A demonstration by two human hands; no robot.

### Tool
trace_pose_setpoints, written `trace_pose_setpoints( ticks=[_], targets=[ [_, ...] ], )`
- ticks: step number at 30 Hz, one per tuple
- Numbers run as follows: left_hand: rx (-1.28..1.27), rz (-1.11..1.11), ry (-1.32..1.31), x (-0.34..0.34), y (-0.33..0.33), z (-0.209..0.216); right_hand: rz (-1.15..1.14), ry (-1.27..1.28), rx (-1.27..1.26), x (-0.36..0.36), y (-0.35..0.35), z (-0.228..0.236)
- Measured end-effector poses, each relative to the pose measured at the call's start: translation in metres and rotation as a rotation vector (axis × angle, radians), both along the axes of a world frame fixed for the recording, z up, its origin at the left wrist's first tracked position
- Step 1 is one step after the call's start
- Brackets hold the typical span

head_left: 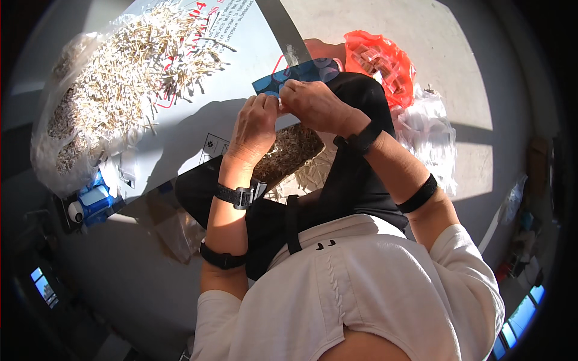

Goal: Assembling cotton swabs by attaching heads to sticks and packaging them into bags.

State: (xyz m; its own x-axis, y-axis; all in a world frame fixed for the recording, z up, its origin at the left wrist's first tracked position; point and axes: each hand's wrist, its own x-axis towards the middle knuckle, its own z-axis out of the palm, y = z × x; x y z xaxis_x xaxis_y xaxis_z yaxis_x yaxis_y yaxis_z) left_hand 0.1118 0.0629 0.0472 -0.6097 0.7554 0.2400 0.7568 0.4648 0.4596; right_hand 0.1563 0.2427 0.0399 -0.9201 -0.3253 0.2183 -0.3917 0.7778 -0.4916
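Note:
My left hand (256,126) and my right hand (313,105) meet at the near edge of a grey-white table (241,78). The fingers of both are pinched together at the tips, almost touching. Whatever lies between them is too small and covered to make out. Just beyond the fingertips lies a see-through blue sheet (301,74) with round shapes showing on it. To the left, a big heap of thin pale sticks (138,66), some dark at one end, spreads over the table. Below my hands, a brown block-like thing (295,150) with a speckled surface sits between my legs.
A clear plastic bag (45,141) wraps the heap's left side. At the table's left corner lies a blue-and-white container (93,201). On the right are an open red plastic bag (394,84) with small clear packets and a pile of clear plastic bags (430,135).

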Motion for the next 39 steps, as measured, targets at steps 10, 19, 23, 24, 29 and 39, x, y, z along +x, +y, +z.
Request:
trace_pose_setpoints(
  ticks=[10, 19, 23, 24, 29, 39],
  targets=[
    [0.049, -0.019, 0.097, -0.029, -0.004, -0.005, 0.084, 0.157, -0.06, -0.023, 0.008, -0.008],
    [0.275, 0.125, -0.177, -0.018, -0.015, -0.008, -0.012, 0.152, -0.09, -0.016, 0.008, -0.008],
    [0.184, 0.082, 0.001, -0.02, -0.013, -0.012, -0.001, 0.141, -0.095, -0.016, 0.006, -0.009],
    [0.184, 0.085, 0.0, -0.021, -0.012, -0.014, 0.001, 0.14, -0.095, -0.016, 0.005, -0.009],
    [0.078, 0.101, 0.065, -0.024, -0.013, -0.022, 0.048, 0.246, -0.007, -0.019, 0.002, -0.014],
    [0.209, 0.001, 0.047, -0.027, -0.005, -0.008, -0.007, 0.183, -0.076, -0.017, 0.004, -0.01]
  ],
)
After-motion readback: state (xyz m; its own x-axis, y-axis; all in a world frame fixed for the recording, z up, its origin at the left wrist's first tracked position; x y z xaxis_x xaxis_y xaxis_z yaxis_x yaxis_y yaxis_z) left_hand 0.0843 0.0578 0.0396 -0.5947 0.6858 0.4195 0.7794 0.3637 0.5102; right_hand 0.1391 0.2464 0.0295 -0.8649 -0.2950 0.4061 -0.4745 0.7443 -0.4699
